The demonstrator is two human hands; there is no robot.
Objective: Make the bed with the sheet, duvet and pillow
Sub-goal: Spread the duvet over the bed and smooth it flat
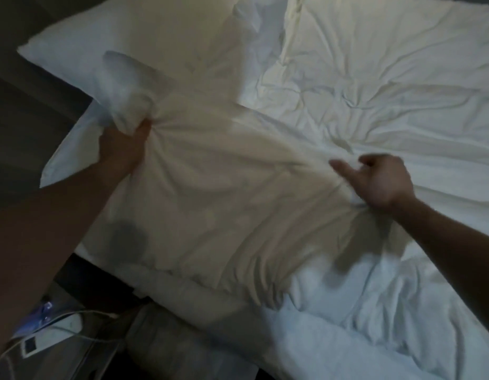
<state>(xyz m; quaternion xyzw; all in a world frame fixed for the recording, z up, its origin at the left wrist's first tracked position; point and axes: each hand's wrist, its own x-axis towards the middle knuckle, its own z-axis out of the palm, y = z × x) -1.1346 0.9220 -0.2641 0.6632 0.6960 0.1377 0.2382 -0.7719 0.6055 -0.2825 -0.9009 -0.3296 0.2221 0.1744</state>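
Hands (122, 149) (380, 182) gripping crosswise pillow (210, 187)

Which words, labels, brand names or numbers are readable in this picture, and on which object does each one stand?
None can be read.
The white device at the lower left carries a small dark panel, too blurred to read.
The pillow, gripped by the left hand and the right hand, shows no print, and neither does the duvet.

The bed (183, 286) is carrying a rumpled white duvet (388, 91), with two white pillows (210, 201) lying at its head end.
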